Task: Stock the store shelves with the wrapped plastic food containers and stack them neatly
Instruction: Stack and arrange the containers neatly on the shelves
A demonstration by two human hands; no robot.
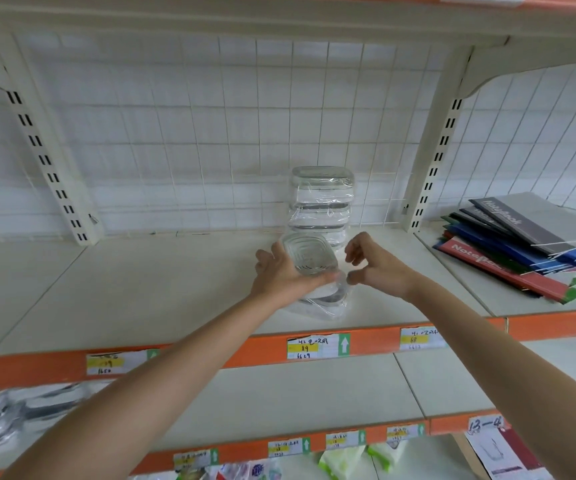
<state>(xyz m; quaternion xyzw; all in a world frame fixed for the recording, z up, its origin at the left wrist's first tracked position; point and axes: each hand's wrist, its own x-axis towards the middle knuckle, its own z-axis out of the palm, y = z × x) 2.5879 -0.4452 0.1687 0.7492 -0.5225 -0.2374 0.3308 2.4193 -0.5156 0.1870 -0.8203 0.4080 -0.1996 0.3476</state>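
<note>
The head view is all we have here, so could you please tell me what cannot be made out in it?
- Front container pack: near side hidden by the left hand; contact with the right hand unclear.
- Back stack: base hidden behind the front pack.
- Price tags: handwriting too small.
- Packs at lower left: cut by the edge, blurred.
- Notebooks: cut by the right edge.

shelf [182, 289] | on it: wrapped container stacks [321, 202], notebooks [522, 244] at right

Container pack [314, 271] on shelf [141, 289] — stack [321, 199] behind, notebooks [522, 244] right.
</note>
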